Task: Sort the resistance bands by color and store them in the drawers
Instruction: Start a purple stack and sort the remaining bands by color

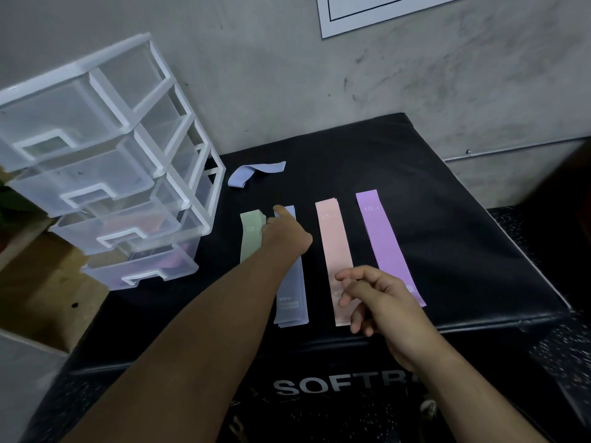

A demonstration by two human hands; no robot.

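Four stacks of flat resistance bands lie side by side on a black padded box [447, 199]: green [248, 241], blue-grey [292, 295], peach [334, 244] and purple [383, 241]. A loose blue-grey band [252, 174] lies folded farther back. My left hand [284, 235] reaches across the green and blue-grey stacks, with its fingers at the green band's top end. Over the near end of the peach stack hovers my right hand [374, 298], fingers loosely curled and holding nothing. A clear plastic drawer unit [105, 174] stands at the left, its drawers pulled partly out; the lower ones hold pinkish and purple bands.
A grey concrete wall runs behind the box, with a white poster [367, 11] at the top. Wooden flooring [38, 282] shows at the left below the drawers. Speckled black floor [559, 346] lies to the right of the box.
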